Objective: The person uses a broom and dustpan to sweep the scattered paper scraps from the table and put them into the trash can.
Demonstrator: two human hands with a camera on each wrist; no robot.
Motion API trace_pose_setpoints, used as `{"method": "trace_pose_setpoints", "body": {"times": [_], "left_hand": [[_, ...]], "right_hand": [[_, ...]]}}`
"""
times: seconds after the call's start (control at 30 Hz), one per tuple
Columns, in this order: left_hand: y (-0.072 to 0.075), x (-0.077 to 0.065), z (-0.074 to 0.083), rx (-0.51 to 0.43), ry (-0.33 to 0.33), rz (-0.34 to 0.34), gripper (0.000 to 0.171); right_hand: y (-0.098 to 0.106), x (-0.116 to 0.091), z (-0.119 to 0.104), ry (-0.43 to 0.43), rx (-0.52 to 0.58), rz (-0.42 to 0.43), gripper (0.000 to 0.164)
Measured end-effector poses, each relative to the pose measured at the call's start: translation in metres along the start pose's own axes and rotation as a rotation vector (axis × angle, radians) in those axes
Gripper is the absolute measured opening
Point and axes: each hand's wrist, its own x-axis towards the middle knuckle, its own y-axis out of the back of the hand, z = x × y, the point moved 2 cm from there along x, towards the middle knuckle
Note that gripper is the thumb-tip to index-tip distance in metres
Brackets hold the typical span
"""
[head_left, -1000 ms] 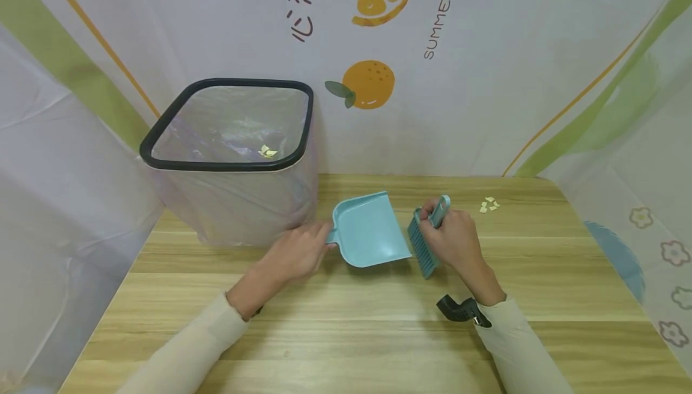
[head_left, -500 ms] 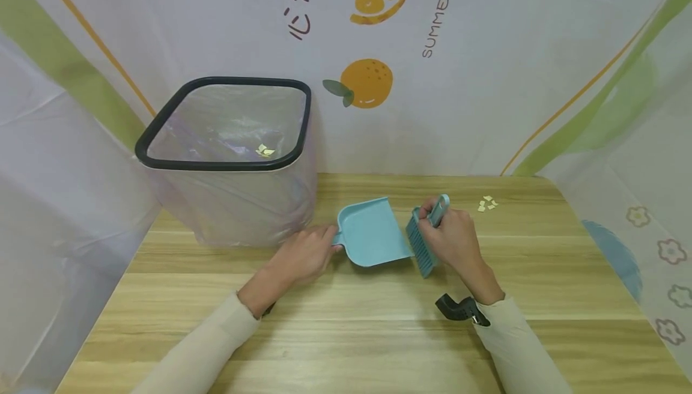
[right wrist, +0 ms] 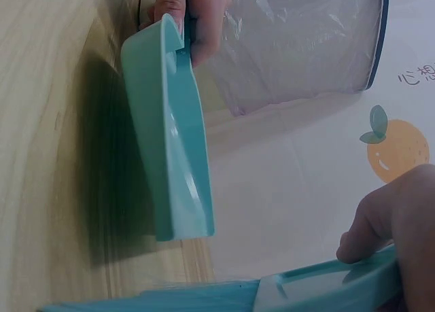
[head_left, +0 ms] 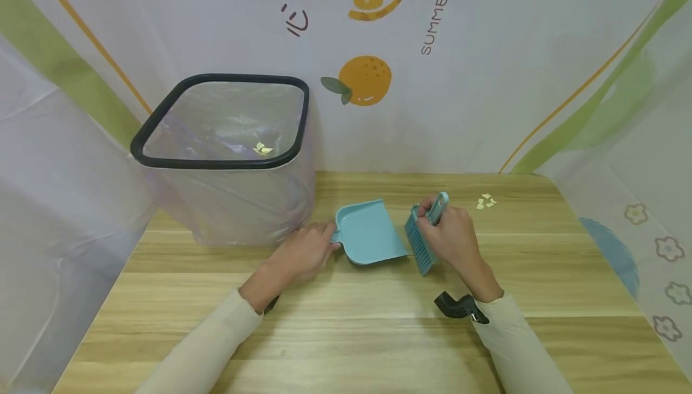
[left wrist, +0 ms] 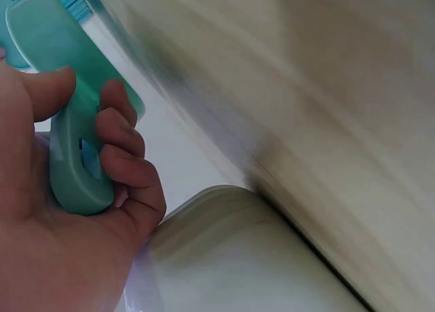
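My left hand (head_left: 305, 251) grips the short handle of a light blue dustpan (head_left: 370, 232). In the left wrist view, my fingers curl round that handle (left wrist: 78, 169), which has a hole in it. The pan's flat lip points right, and the right wrist view shows its body tilted above the tabletop with a shadow beneath. My right hand (head_left: 451, 235) holds a matching small brush (head_left: 418, 244) by its handle, just right of the lip, with bristles pointing down. Several pale yellow scraps (head_left: 486, 202) lie on the table beyond my right hand.
A trash bin (head_left: 248, 208) with a black rim and a clear liner stands at the back left, close to my left hand. More yellow scraps (head_left: 262, 148) are inside it. A printed white curtain (head_left: 465, 106) hangs behind the wooden table (head_left: 351, 334).
My left hand and the dustpan have shifted slightly to the right, away from the bin. My right hand and the brush have stayed nearly in place.
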Motion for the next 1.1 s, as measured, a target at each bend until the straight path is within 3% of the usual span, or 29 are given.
{"method": "trace_pose_setpoints", "body": {"times": [0.3, 0.67, 1.1], "left_hand": [[0.0024, -0.0008, -0.0010, -0.048, 0.016, -0.025, 0.024], [0.0046, -0.0030, -0.0016, -0.100, 0.028, 0.017, 0.030], [0.0059, -0.0049, -0.0031, -0.118, 0.021, -0.015, 0.022]], "right_hand": [[-0.0008, 0.0001, -0.0002, -0.003, -0.004, -0.003, 0.007], [0.0003, 0.0000, 0.0006, -0.012, -0.006, -0.004, 0.008], [0.0003, 0.0001, 0.0007, 0.000, -0.005, -0.001, 0.008]]}}
